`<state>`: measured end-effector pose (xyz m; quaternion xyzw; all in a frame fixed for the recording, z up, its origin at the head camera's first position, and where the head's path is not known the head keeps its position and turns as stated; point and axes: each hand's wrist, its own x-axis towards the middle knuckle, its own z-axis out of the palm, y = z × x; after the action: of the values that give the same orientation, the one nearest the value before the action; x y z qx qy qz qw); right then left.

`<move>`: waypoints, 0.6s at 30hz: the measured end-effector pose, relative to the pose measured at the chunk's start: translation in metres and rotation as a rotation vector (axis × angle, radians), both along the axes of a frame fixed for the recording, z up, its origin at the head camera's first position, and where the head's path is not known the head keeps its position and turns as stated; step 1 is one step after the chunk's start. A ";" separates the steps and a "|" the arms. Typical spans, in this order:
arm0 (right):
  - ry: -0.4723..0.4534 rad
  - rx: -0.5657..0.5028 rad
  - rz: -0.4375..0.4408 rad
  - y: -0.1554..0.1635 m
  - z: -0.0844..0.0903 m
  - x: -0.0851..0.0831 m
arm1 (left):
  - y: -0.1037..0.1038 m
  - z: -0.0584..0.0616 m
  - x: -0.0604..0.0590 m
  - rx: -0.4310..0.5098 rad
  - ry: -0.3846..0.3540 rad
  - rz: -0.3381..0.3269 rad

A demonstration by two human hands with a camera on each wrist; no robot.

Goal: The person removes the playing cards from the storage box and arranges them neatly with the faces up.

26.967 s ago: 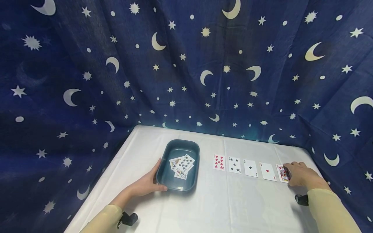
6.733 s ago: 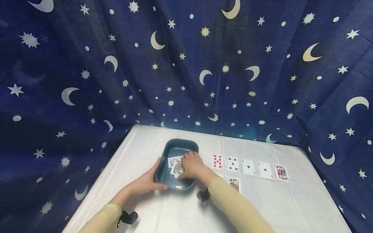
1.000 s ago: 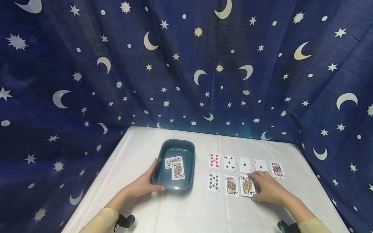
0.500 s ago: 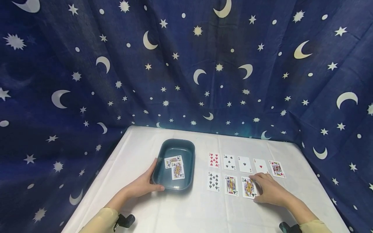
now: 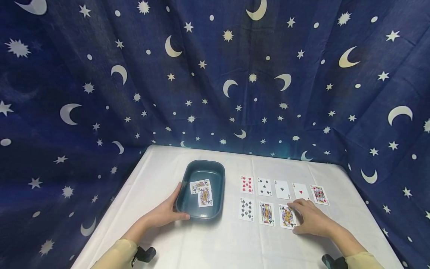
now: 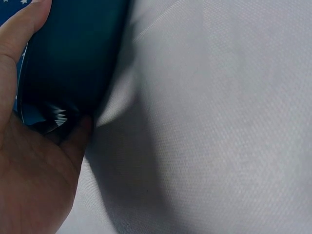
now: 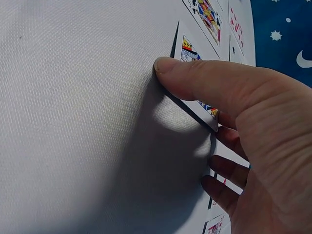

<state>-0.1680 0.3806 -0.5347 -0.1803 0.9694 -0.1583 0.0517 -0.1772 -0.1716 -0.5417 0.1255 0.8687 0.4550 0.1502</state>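
In the head view my left hand (image 5: 162, 213) grips the left side and near corner of a dark teal tray (image 5: 193, 207), thumb at its near edge. Inside lie two overlapping face cards (image 5: 205, 196). On the right, my right hand (image 5: 314, 220) pinches a queen of clubs (image 5: 287, 216) at its edges. From the right wrist, the thumb shows on one side of the queen (image 7: 189, 48), with fingers curled at the far side. A jack of clubs (image 5: 267, 213) and a spades number card (image 5: 246, 209) lie left of it.
Behind this row sits another: a hearts number card (image 5: 246, 185), a five of spades (image 5: 264, 187), an ace of clubs (image 5: 282, 189), an ace of hearts (image 5: 300, 191) and a diamonds face card (image 5: 319, 195). The white-clothed table (image 5: 215, 246) meets a starry blue curtain (image 5: 201, 93).
Earlier the right hand reached into the tray. Since then the spades number card and queen have joined the front row. Over the last second the queen shifted slightly right; the left hand stayed put.
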 end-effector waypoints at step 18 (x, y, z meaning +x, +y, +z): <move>-0.037 0.012 -0.005 -0.001 0.001 0.000 | 0.001 0.000 0.000 -0.002 0.007 0.002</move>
<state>-0.1679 0.3797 -0.5333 -0.1745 0.9696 -0.1561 0.0703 -0.1769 -0.1709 -0.5416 0.1259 0.8697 0.4540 0.1469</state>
